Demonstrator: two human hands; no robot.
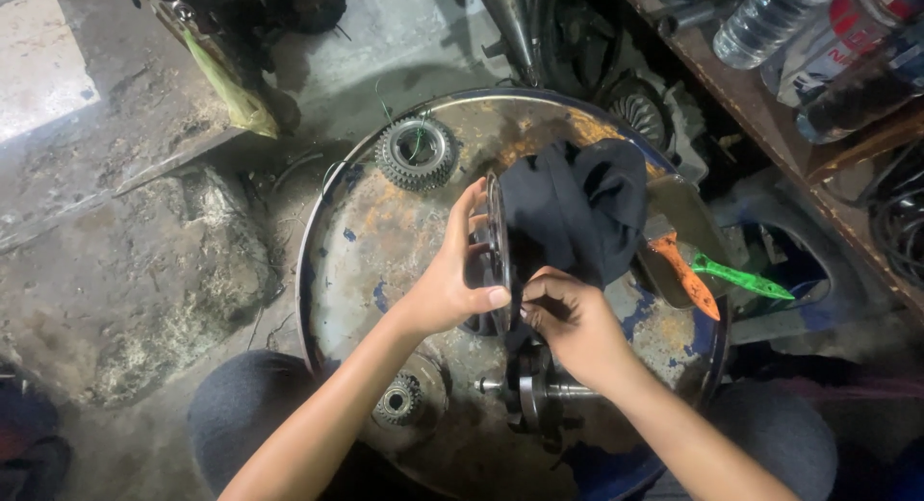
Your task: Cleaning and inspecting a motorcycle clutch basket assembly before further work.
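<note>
1. Metal disc [497, 241], held on edge at frame centre; left hand [445, 282] fingers clamped on its rim.
2. Right hand [570, 320] fingers pinch black cloth [577, 205] against disc.
3. Both above rusty drum lid [375, 241]; gear [416, 153] upper left.

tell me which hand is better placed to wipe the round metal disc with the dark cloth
Right, probably. The right hand already pinches the dark cloth against the round metal disc, while the left hand has its grip on the disc's edge, holding it upright over the rusty drum top.
</note>
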